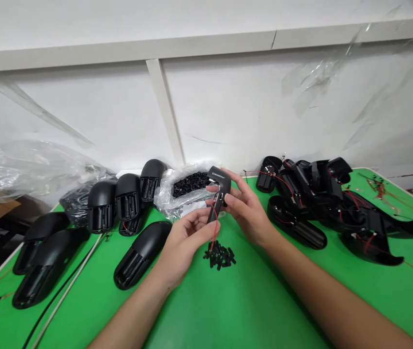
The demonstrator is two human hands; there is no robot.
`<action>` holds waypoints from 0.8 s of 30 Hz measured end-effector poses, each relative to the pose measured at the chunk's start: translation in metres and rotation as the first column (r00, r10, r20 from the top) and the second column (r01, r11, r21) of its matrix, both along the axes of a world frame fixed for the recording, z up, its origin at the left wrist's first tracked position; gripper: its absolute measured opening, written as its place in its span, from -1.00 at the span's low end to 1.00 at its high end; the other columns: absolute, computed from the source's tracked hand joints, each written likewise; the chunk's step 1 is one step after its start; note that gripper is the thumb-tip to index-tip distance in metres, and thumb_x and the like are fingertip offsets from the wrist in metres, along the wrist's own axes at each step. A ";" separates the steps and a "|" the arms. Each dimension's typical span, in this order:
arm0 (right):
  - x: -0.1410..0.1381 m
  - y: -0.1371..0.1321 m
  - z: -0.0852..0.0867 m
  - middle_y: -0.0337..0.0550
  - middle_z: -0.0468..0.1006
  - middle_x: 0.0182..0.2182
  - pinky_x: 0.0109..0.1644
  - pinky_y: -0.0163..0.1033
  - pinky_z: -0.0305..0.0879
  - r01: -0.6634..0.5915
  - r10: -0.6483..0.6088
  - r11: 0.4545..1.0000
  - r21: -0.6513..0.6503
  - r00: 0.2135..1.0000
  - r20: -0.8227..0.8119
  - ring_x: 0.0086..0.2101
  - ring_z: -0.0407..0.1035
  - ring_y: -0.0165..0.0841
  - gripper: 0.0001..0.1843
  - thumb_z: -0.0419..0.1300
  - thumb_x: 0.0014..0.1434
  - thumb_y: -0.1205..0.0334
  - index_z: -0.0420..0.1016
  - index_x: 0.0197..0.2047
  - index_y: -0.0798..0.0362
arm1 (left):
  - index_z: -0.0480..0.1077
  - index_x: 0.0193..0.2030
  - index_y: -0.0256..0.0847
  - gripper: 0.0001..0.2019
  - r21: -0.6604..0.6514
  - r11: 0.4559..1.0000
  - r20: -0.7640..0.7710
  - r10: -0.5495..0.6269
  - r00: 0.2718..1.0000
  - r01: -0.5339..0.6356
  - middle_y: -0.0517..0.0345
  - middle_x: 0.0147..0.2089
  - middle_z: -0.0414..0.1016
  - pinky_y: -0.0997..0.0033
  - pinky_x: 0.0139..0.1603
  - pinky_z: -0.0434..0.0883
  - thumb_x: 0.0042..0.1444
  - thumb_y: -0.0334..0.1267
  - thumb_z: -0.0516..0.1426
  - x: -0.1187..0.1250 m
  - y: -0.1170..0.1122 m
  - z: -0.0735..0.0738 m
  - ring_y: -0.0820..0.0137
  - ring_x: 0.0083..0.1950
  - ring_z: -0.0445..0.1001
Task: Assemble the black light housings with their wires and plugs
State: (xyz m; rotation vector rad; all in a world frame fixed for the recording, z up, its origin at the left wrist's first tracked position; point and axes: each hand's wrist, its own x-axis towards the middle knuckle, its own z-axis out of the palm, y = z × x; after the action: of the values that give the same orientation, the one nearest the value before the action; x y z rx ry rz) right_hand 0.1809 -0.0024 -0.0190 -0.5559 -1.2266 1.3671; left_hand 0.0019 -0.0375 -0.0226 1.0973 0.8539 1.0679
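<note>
Held part: A black housing (220, 185) sat at the centre of the frame, lifted clear of the green bench (228, 310), with a red wire (214, 228) trailing from its lower end.
Left hand: The left hand (186, 240) rose from the lower centre, its fingers (206, 224) pinched on the housing's lower end, where the wire came out.
Right hand: The right hand (248, 211) had its fingers (230, 206) clasped round the housing's upper half from the right side.
Loose pile: Small black pieces (220, 255) lay heaped on the bare bench just below the hands, in no container.
Open bag: A clear plastic bag (168, 198) just behind the hands lay open and held a mound of black bits (191, 183).
Large bag: A crumpled clear sack (21, 165) filled the left edge of the frame; its contents could not be made out.
Left of frame: Empty black shells (126, 198) stood and lay in a loose row on the bench.
Right of frame: A tangled heap of wired shells (322, 203) with red leads rested on the bench.
</note>
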 end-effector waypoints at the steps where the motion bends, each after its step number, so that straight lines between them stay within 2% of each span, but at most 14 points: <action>1: 0.000 0.000 0.000 -0.02 0.51 0.27 0.21 -0.03 0.48 -0.004 0.004 1.000 -0.009 1.000 -0.002 0.10 0.56 -0.18 -0.28 0.40 0.29 0.04 0.25 0.42 -0.14 | 0.60 0.06 -0.24 -0.51 0.019 1.000 -0.026 0.012 1.000 -0.011 0.05 -0.15 0.50 0.43 -0.10 0.40 0.08 -0.01 0.47 0.000 0.000 -0.001 0.43 -0.18 0.44; 4: 0.001 0.000 0.001 -0.02 0.51 0.27 0.29 0.06 0.44 -0.034 0.033 0.999 -0.027 0.999 -0.021 0.07 0.58 -0.17 -0.26 0.42 0.26 0.11 0.25 0.41 -0.13 | 0.58 0.15 -0.17 -0.51 0.055 0.998 -0.014 0.012 1.000 -0.011 0.08 -0.11 0.53 0.43 -0.04 0.39 0.11 -0.09 0.46 -0.001 0.000 -0.004 0.43 -0.15 0.45; 7: 0.003 -0.001 0.001 -0.03 0.55 0.22 0.36 0.14 0.37 -0.080 0.078 0.996 -0.031 0.995 -0.055 0.07 0.59 -0.16 -0.29 0.38 0.28 0.18 0.24 0.42 -0.12 | 0.60 0.15 -0.19 -0.53 0.028 0.999 0.179 -0.021 0.984 0.016 0.04 -0.04 0.55 0.41 0.01 0.40 0.09 -0.17 0.41 -0.002 0.002 -0.004 0.37 -0.06 0.46; 10: 0.004 -0.002 0.000 -0.03 0.56 0.22 0.39 0.10 0.34 -0.137 0.135 0.990 -0.030 0.989 -0.057 0.20 0.51 -0.14 -0.30 0.37 0.29 0.20 0.26 0.43 -0.11 | 0.64 0.07 -0.23 -0.59 -0.047 0.996 0.311 -0.056 0.949 0.075 0.00 -0.07 0.56 0.38 0.00 0.43 0.08 -0.15 0.37 -0.002 0.004 -0.001 0.33 -0.08 0.47; 14: 0.002 -0.004 -0.004 -0.06 0.52 0.26 0.39 0.00 0.33 -0.216 0.215 0.976 0.031 0.976 0.030 0.32 0.39 -0.17 -0.30 0.37 0.31 0.19 0.27 0.45 -0.13 | 0.62 0.04 -0.16 -0.62 -0.062 0.995 0.195 -0.061 0.979 0.074 0.05 -0.12 0.55 0.46 -0.11 0.42 0.18 -0.01 0.40 -0.002 0.004 0.001 0.40 -0.15 0.46; 18: 0.002 -0.004 -0.007 -0.10 0.54 0.23 0.31 -0.03 0.38 -0.240 0.233 0.968 0.069 0.967 0.103 0.19 0.48 -0.19 -0.29 0.35 0.34 0.16 0.26 0.48 -0.17 | 0.61 0.10 -0.08 -0.60 0.037 0.998 0.072 -0.062 0.995 0.059 0.18 -0.18 0.45 0.60 -0.14 0.38 0.14 -0.09 0.45 -0.004 0.002 -0.001 0.54 -0.18 0.42; 22: 0.004 -0.004 -0.006 -0.08 0.55 0.19 0.16 -0.06 0.45 -0.252 0.248 0.967 0.043 0.964 0.091 0.05 0.53 -0.20 -0.28 0.35 0.33 0.15 0.25 0.49 -0.15 | 0.52 0.10 -0.14 -0.56 0.007 0.988 0.062 -0.156 0.986 0.156 0.21 -0.18 0.44 0.49 -0.25 0.45 0.12 -0.15 0.45 -0.007 0.002 0.001 0.51 -0.28 0.50; 24: 0.005 -0.004 -0.004 -0.05 0.54 0.22 0.03 -0.11 0.47 -0.270 0.269 0.963 0.007 0.961 0.058 0.04 0.52 -0.19 -0.27 0.34 0.32 0.17 0.24 0.49 -0.13 | 0.46 0.14 -0.20 -0.50 -0.008 0.978 0.068 -0.209 0.975 0.210 0.15 -0.15 0.48 0.42 -0.19 0.51 0.12 -0.15 0.45 -0.009 0.002 0.003 0.43 -0.25 0.57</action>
State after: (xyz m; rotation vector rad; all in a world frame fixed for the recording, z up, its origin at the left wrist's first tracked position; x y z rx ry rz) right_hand 0.1862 -0.0062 -0.0231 -0.4298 -1.3966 1.5767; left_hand -0.0069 -0.0353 -0.0194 1.1067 0.6751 0.9155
